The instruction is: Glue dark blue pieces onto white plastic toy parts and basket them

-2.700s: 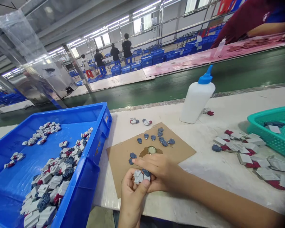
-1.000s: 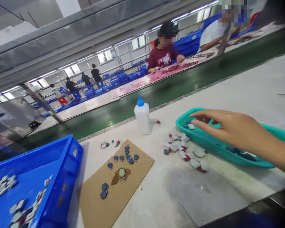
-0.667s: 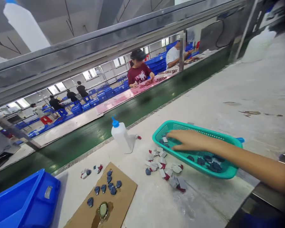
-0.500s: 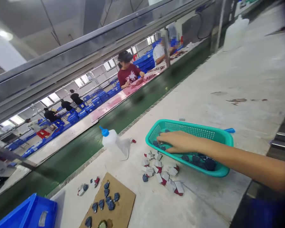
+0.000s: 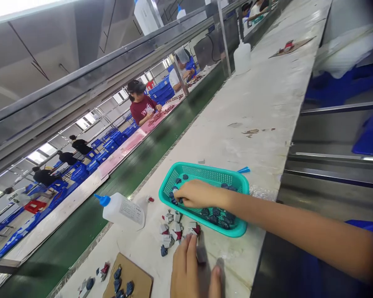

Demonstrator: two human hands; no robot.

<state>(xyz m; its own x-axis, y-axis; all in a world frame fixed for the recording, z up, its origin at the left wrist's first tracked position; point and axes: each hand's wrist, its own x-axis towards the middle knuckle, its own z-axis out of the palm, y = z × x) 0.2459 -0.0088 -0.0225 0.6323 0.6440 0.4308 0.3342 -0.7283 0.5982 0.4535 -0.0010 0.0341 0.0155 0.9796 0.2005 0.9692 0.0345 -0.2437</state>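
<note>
My right hand (image 5: 195,193) is inside a green plastic basket (image 5: 203,224), fingers curled down among small dark blue ridged pieces (image 5: 216,213). Its fingertips are partly hidden, so what they grip does not show clearly. Rising from the bottom edge, my left hand (image 5: 188,269) has its fingers stretched out and the thumb apart. Those fingertips reach the near side of a loose group of grey-and-red blocks (image 5: 166,239) on the table. One dark blue piece (image 5: 164,250) lies beside these blocks.
A white squeeze bottle (image 5: 124,211) with a blue cap stands left of the basket. Dark blue pieces lie on a cardboard sheet (image 5: 139,279) at lower left. Beyond the table edge runs a green conveyor belt (image 5: 143,153). A person in maroon (image 5: 141,108) sits across it.
My left hand has come into view by the grey-and-red blocks. My right hand remains in the basket, its fingers now more curled. The view has shifted, moving the basket leftward in the picture.
</note>
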